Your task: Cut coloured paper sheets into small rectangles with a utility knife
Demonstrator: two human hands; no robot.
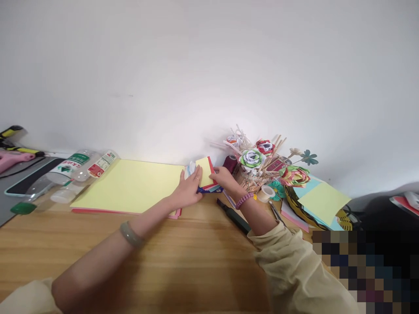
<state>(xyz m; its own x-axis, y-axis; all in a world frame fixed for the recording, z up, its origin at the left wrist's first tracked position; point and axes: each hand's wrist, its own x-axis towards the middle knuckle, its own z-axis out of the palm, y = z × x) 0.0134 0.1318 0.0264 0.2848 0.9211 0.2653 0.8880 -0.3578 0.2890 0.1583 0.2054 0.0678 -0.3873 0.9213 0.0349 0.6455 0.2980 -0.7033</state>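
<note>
A small stack of coloured paper (204,172), yellow on top with red showing at its edge, is held near the wall between both hands. My left hand (187,191) grips its left side, the fingers lying along the yellow sheet. At the right edge my right hand (225,178) pinches the paper between thumb and fingers. Beneath it lie blue and other coloured pieces, partly covered. A whitish crumpled piece (190,167) shows just beyond my left fingertips; what it is I cannot make out. Large yellow sheets (131,183) over pink ones lie left of my left hand.
Two clear plastic bottles (70,168) lie at the left beside a phone (34,176) and a pink glue gun (16,159). Paper flowers (252,160) and thin sticks crowd the right. Nearby are a dark green cutter (237,219), a tape roll (266,193) and a woven basket (345,219).
</note>
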